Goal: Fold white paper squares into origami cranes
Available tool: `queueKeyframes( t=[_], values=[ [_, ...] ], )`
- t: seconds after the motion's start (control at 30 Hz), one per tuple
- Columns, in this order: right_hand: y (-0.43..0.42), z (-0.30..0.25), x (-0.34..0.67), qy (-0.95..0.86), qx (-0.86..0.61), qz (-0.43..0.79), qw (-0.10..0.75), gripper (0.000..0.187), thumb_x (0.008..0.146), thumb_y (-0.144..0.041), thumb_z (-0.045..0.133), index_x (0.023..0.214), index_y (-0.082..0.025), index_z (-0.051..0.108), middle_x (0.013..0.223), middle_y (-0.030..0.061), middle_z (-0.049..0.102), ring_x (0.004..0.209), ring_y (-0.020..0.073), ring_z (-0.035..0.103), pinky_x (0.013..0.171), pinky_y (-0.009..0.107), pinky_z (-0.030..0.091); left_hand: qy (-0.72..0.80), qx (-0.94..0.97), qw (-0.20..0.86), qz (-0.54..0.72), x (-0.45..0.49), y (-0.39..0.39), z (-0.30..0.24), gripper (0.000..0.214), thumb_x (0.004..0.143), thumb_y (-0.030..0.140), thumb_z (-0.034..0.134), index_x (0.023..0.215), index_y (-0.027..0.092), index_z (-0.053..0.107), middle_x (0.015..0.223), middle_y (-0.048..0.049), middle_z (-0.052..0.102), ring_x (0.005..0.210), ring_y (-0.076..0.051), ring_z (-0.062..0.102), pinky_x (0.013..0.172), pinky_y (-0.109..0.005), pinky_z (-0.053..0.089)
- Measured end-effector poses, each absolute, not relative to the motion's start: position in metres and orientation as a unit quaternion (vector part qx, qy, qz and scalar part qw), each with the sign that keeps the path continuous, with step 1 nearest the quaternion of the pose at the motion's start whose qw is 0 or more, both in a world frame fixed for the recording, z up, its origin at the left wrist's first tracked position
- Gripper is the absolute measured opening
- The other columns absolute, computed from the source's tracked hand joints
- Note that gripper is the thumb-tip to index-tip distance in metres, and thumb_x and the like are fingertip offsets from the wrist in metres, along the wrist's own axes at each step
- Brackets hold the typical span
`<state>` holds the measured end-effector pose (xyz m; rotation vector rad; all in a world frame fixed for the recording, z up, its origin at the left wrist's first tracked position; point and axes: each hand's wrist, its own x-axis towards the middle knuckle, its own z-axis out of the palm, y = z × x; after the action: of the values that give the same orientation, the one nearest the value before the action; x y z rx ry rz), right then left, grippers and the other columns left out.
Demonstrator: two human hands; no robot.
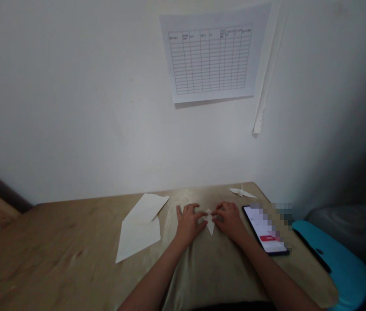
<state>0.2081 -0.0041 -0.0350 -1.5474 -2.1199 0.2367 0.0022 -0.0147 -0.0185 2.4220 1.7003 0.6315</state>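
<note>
Fingertips of the left hand (188, 223) and right hand (231, 219) pinch a small folded paper (211, 228) (kite-shaped, sharply pointed) between them at the smooth brown tabletop (73, 242); angular white paper (140, 235) lies left, a glossy phone (259, 226) right.

There are two hands (188, 221) (231, 218), two folded papers (211, 228) (248, 194), two loose sheets (147, 206) (139, 239), one phone (260, 222)
</note>
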Motion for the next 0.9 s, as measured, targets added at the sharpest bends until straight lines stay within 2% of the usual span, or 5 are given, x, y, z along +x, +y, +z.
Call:
queueKeyframes(
  t=[0.17, 0.33, 0.43, 0.73, 0.9],
  values=[
    [-0.0072, -0.03, 0.2066, -0.792, -0.552, 0.082, 0.247, 0.027, 0.087, -0.028, 0.064, 0.111, -0.033, 0.074, 0.127, 0.0043, 0.062, 0.128, 0.0269, 0.044, 0.118, 0.052, 0.015, 0.579, 0.79, 0.076, 0.185, 0.0022, -0.0123, -0.0218, 0.037, 0.084, 0.04, 0.073, 0.119, 0.049, 0.068, 0.144, -0.002, 0.052, 0.136, -0.032, 0.04, 0.113, -0.077, 0.004],
    [-0.0051, -0.0322, 0.207, -0.803, -0.539, 0.095, 0.234, 0.028, 0.089, -0.028, 0.061, 0.113, -0.031, 0.073, 0.129, 0.004, 0.064, 0.132, 0.0276, 0.042, 0.117, 0.053, 0.017, 0.592, 0.783, 0.095, 0.167, 0.0015, -0.01, -0.0232, 0.038, 0.084, 0.045, 0.071, 0.122, 0.052, 0.065, 0.147, -0.0014, 0.05, 0.138, -0.033, 0.038, 0.111, -0.078, 0.006],
    [-0.0036, -0.033, 0.207, -0.812, -0.526, 0.109, 0.229, 0.031, 0.09, -0.026, 0.057, 0.117, -0.03, 0.072, 0.13, 0.004, 0.066, 0.135, 0.0276, 0.041, 0.119, 0.056, 0.013, 0.594, 0.781, 0.101, 0.163, 0.0011, -0.0098, -0.0227, 0.037, 0.085, 0.045, 0.071, 0.121, 0.052, 0.066, 0.148, -0.0006, 0.049, 0.139, -0.033, 0.037, 0.112, -0.078, 0.005],
    [-0.0026, -0.0318, 0.2064, -0.816, -0.509, 0.156, 0.225, 0.036, 0.092, -0.021, 0.049, 0.12, -0.031, 0.069, 0.131, 0.0044, 0.067, 0.139, 0.0264, 0.041, 0.119, 0.062, 0.007, 0.581, 0.782, 0.123, 0.19, -0.0011, -0.0074, -0.0228, 0.031, 0.084, 0.041, 0.073, 0.115, 0.047, 0.069, 0.145, 0.0011, 0.052, 0.138, -0.031, 0.039, 0.113, -0.076, 0.003],
    [-0.003, -0.0318, 0.2076, -0.813, -0.516, 0.161, 0.216, 0.037, 0.092, -0.022, 0.048, 0.122, -0.032, 0.068, 0.132, 0.0044, 0.066, 0.14, 0.0285, 0.039, 0.116, 0.069, -0.002, 0.586, 0.76, 0.138, 0.243, -0.0023, -0.0049, -0.0234, 0.016, 0.089, 0.046, 0.067, 0.1, 0.036, 0.073, 0.138, 0.0003, 0.058, 0.133, -0.027, 0.045, 0.115, -0.072, 0.006]
  ],
)
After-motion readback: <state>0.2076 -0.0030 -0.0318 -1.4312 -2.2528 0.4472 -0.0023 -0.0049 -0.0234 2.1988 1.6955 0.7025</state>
